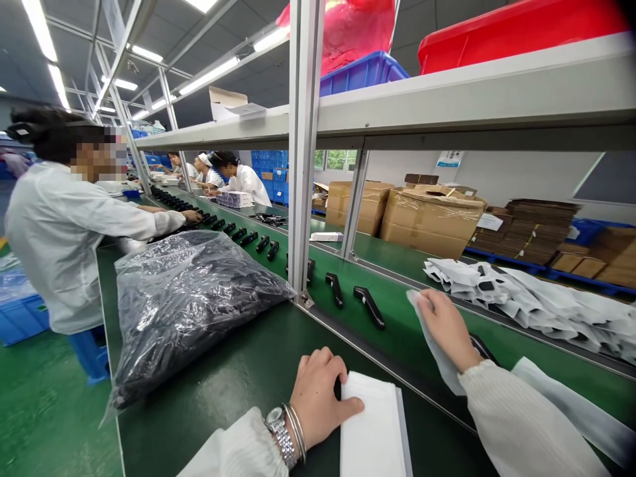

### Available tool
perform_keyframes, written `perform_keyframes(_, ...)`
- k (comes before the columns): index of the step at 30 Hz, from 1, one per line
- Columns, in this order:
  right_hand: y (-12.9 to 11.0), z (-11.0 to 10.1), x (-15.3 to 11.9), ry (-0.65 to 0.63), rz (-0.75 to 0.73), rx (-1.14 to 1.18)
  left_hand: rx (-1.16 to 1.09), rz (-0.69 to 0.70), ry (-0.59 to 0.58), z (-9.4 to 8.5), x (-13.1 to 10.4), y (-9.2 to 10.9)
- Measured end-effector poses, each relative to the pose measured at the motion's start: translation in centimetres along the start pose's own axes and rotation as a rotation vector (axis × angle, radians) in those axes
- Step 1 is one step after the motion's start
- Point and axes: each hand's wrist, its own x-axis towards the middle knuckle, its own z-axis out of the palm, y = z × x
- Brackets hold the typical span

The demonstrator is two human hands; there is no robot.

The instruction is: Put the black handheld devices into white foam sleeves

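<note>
My left hand (320,396) rests on the green bench, its thumb on the top edge of a stack of white sheets or pouches (372,427) and its fingers curled at the stack's left side. Over the belt, my right hand (444,324) pinches a thin white pouch (437,354) that hangs below it. Black angled handles (369,307) lie on the green belt left of my right hand, and another is partly hidden behind my right wrist. A second white pouch (571,397) lies beyond my right sleeve.
A clear plastic bag of dark items (193,298) covers the bench's left part. A metal post (301,159) stands between bench and belt. White pouches (536,301) are heaped at the far right. A person in white (64,218) reaches to the belt at left.
</note>
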Motion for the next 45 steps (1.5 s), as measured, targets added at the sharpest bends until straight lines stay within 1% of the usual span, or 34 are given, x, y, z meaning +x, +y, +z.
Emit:
perform_keyframes(1, -0.1, 0.8, 0.4, -0.026, -0.026, -0.002, 0.003, 0.012, -0.009, 0.2, 0.0, 0.0)
perform_keyframes(3, -1.2, 3.2, 0.6, -0.115, -0.083, 0.025, 0.007, 0.050, -0.038, 0.4, -0.1, 0.0)
perform_keyframes(5, -3.2, 6.2, 0.5, -0.227, -0.135, 0.049, 0.020, 0.096, -0.062, 0.6, 0.0, 0.0)
perform_keyframes(7, -5.2, 9.2, 0.6, -0.307, -0.147, 0.064, 0.043, 0.126, -0.067, 0.8, 0.0, 0.0)
perform_keyframes(9, -6.6, 11.8, 1.2, -0.337, -0.111, 0.076, 0.064, 0.138, -0.053, 0.9, 0.0, -0.1)
perform_keyframes(11, -7.1, 13.6, 2.0, -0.334, -0.047, 0.104, 0.075, 0.148, -0.034, 1.0, 0.0, -0.2)
perform_keyframes(14, -6.6, 14.9, 3.2, -0.319, 0.071, 0.198, 0.071, 0.172, -0.012, 1.1, 0.0, -0.3)
perform_keyframes(16, -5.9, 14.8, 3.3, -0.323, 0.153, 0.298, 0.048, 0.206, -0.010, 1.0, 0.0, -0.3)
perform_keyframes(19, -5.2, 13.1, 1.9, -0.339, 0.237, 0.499, -0.028, 0.250, 0.007, 0.7, -0.1, -0.1)
perform_keyframes(21, -5.0, 11.2, 0.1, -0.348, 0.248, 0.635, -0.073, 0.253, 0.030, 0.4, -0.1, 0.2)
perform_keyframes(25, -5.1, 7.1, -4.4, -0.362, 0.300, 1.030, -0.076, 0.262, 0.069, -0.1, -0.1, 0.6)
perform_keyframes(27, -5.1, 5.7, -6.2, -0.376, 0.321, 1.156, -0.092, 0.254, 0.097, -0.1, 0.0, 0.6)
perform_keyframes(30, -5.2, 5.0, -8.2, -0.411, 0.291, 1.178, -0.145, 0.242, 0.128, -0.1, -0.1, 0.7)
perform_keyframes(33, -5.5, 5.4, -9.4, -0.451, 0.249, 1.153, -0.190, 0.274, 0.122, -0.2, -0.4, 1.1)
perform_keyframes(36, -6.3, 5.6, -10.2, -0.515, 0.159, 1.074, -0.219, 0.304, 0.142, -0.6, -0.8, 1.6)
perform_keyframes(39, -7.1, 5.4, -11.2, -0.677, 0.045, 0.965, -0.254, 0.255, 0.221, -0.9, -1.1, 1.9)
perform_keyframes(41, -7.4, 5.3, -12.0, -0.819, 0.012, 0.943, -0.289, 0.194, 0.268, -1.0, -1.1, 1.8)
perform_keyframes(42, -7.5, 5.3, -12.3, -0.867, 0.007, 0.943, -0.309, 0.168, 0.281, -0.9, -1.0, 1.8)
perform_keyframes(43, -7.6, 5.3, -12.4, -0.883, 0.008, 0.934, -0.328, 0.149, 0.289, -0.9, -0.9, 1.7)
perform_keyframes(44, -7.6, 5.2, -12.2, -0.863, 0.017, 0.910, -0.346, 0.135, 0.294, -0.9, -0.8, 1.5)
perform_keyframes(45, -7.4, 5.1, -11.8, -0.803, 0.032, 0.869, -0.360, 0.122, 0.297, -0.8, -0.7, 1.4)
